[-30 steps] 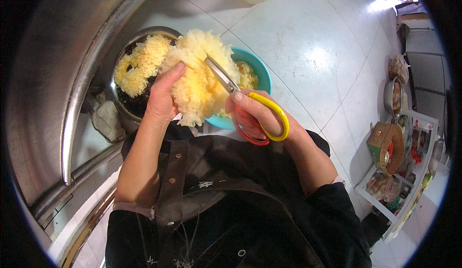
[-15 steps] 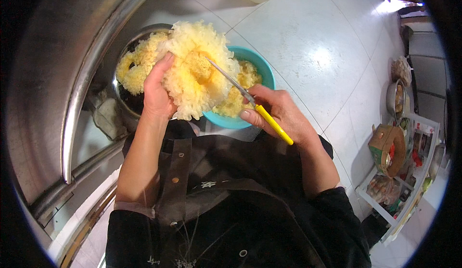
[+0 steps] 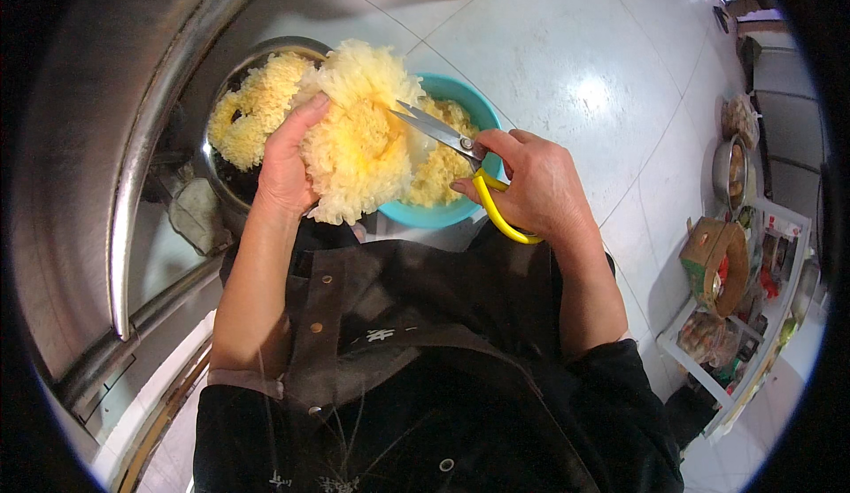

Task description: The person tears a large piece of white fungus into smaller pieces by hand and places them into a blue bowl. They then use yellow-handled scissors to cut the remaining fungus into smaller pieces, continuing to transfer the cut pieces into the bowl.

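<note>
My left hand point(image 3: 290, 161) grips a large pale yellow snow fungus point(image 3: 359, 143) with ruffled edges, its deeper yellow core facing up. In my right hand point(image 3: 540, 178) is a pair of scissors point(image 3: 443, 131) with yellow handles. The blades stand slightly apart, and their tips reach the right side of the core. Beneath and to the right, a turquoise basin point(image 3: 491, 116) holds loose fungus pieces point(image 3: 440, 170). On the left, another snow fungus point(image 3: 257, 108) lies in a dark-looking metal bowl point(image 3: 215, 161), partly hidden behind my left hand.
A big curved metal vessel point(image 3: 88, 130) rises at the left, above a crumpled cloth point(image 3: 197, 214). Off to the right, a white rack point(image 3: 695, 369) holds a cardboard box point(image 3: 704, 258) and bagged goods; a metal bowl point(image 3: 733, 174) is beyond it. Pale tiles point(image 3: 584, 59) cover the floor.
The scissors have turned, so both blades and the handle loop now show, and the tips have moved right of the core's middle. My left hand has tilted the fungus a little.
</note>
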